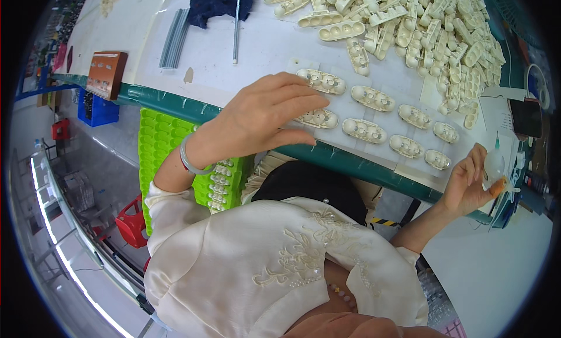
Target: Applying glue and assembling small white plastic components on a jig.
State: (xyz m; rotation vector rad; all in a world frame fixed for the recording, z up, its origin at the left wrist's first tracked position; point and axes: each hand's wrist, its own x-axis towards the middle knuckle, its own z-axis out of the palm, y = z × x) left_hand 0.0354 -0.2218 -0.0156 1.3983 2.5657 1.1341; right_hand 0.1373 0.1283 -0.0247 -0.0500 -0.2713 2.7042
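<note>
My left hand is over the left end of two rows of cream moulded parts, fingers stretched and apart. It partly covers the nearest cream part; whether it touches it I cannot tell. Each part is a long oval with round cups and small metallic bits, such as this one. At the right edge of the table, my right hand has its fingers and thumb around a small translucent squeeze bottle with a green needle tip pointing away. An orange cover is on the thumb.
A large heap of cream parts fills the far right. Grey strips, a metal rod, a dark blue cloth and a brown box lie further left. Green moulded trays stand below the table edge.
</note>
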